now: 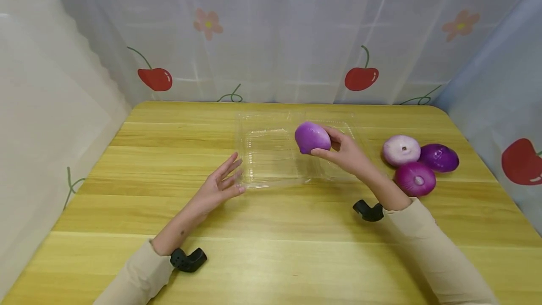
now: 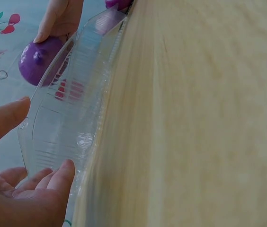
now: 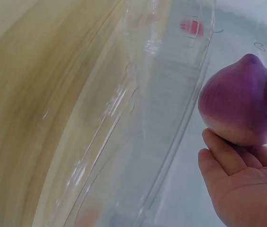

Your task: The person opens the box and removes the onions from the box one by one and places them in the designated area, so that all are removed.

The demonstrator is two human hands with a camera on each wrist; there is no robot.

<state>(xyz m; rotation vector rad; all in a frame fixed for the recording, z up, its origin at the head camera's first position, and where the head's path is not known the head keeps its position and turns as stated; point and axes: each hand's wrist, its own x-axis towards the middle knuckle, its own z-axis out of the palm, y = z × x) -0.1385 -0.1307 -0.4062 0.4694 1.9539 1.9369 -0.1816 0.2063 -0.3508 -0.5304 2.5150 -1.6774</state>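
A purple onion (image 1: 312, 138) is gripped between the thumb and fingers of my right hand (image 1: 345, 153), held above the clear plastic container (image 1: 271, 156). The container lies unfolded on the table, with two shallow halves side by side. In the right wrist view the onion (image 3: 240, 101) shows its pointed tip upward and a paler underside. My left hand (image 1: 218, 187) is at the container's left edge, fingers spread and relaxed. The left wrist view shows its thumb and fingers beside the clear wall (image 2: 57, 137); whether they touch it I cannot tell.
Three more onions sit grouped on the right of the wooden table (image 1: 271, 248): a pale one (image 1: 400, 150), a dark purple one (image 1: 440, 158) and a magenta one (image 1: 415, 179). A printed curtain (image 1: 271, 36) hangs behind the table's far edge.
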